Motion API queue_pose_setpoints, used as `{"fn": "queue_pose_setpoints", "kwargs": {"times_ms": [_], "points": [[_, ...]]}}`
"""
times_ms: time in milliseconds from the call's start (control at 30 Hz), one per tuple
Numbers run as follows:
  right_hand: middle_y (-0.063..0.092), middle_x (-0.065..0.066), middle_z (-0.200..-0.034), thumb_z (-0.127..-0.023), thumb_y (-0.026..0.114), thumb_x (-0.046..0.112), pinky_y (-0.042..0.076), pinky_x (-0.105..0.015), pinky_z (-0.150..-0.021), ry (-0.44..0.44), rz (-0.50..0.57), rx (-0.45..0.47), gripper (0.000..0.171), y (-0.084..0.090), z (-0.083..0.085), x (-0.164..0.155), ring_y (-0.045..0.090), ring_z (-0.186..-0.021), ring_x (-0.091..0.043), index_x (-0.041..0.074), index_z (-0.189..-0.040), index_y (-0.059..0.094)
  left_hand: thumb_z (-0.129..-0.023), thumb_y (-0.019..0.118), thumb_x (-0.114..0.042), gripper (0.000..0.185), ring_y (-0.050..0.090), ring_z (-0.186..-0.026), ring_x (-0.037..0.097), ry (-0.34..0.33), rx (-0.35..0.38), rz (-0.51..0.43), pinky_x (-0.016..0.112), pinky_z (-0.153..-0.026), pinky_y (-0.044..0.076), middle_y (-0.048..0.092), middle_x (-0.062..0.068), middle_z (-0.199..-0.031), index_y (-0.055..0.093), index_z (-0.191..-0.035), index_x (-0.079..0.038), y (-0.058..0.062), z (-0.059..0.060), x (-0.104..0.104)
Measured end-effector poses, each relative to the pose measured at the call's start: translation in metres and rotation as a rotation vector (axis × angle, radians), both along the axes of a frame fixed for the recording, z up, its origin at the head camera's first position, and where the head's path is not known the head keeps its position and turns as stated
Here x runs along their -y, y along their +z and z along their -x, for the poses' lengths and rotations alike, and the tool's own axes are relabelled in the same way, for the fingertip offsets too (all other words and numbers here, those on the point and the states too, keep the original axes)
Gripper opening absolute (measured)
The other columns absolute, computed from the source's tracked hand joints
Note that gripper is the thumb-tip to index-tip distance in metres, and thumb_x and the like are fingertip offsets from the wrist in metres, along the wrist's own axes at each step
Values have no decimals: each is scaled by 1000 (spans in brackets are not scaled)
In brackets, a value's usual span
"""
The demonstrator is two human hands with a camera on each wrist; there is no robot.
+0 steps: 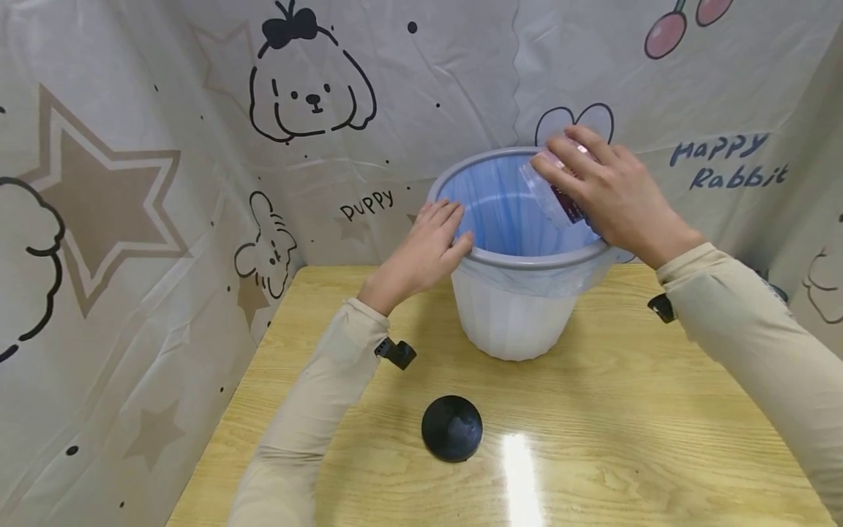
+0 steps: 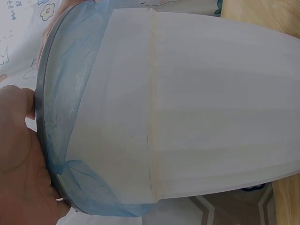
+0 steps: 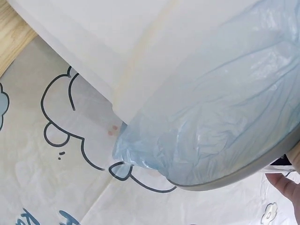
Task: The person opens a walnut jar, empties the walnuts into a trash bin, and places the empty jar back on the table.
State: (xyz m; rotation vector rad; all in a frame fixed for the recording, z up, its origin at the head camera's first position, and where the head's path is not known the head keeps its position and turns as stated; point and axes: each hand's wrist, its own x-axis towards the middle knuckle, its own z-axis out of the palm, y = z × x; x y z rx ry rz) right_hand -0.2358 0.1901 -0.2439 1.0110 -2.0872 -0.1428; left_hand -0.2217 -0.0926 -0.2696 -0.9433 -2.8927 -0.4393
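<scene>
A white plastic bin [image 1: 514, 315] with a grey rim and a blue liner [image 1: 500, 212] stands on the wooden table. My left hand [image 1: 443, 228] rests on the near-left rim, fingers laid flat over the edge and thumb along the outside. My right hand [image 1: 596, 187] grips a clear plastic bottle [image 1: 549, 197] with a dark label, tilted over the bin's opening at its right side. The left wrist view shows the bin wall [image 2: 211, 108] and my palm [image 2: 21, 164] against the rim. The right wrist view shows the liner [image 3: 225, 117] folded over the rim and one fingertip [image 3: 286, 185].
A black round cap-like disc [image 1: 451, 428] lies on the table [image 1: 626, 439] in front of the bin. Cartoon-printed sheets [image 1: 132, 219] wall in the table on the left, back and right.
</scene>
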Motion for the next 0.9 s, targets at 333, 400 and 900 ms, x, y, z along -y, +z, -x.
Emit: {"fn": "queue_pose_setpoints", "kwargs": {"times_ms": [333,400,900], "points": [[43,-20,-137,-62,72,-18,49,-54,-68,-69,-87,3,84,4,-2,2,36,-129,-39,8,-136,41,-103,28,-34,59,11,-146,28,5,-3,-5,36,-118,-3,25,18,-156,28,-149,4,0,1,-1],[43,-20,-137,-59,76,-15,49,-54,-70,-85,-145,27,87,5,-2,3,36,-129,-39,8,-136,42,-103,28,-34,59,11,-146,28,1,-6,0,36,-118,-3,25,18,-155,28,-149,4,0,1,-1],[42,-22,-135,-62,75,-13,48,-52,-68,-120,-155,26,83,6,-2,7,37,-124,-39,7,-135,40,-103,27,-34,59,11,-146,29,0,-1,-7,36,-118,-3,25,18,-155,27,-149,3,0,1,1]]}}
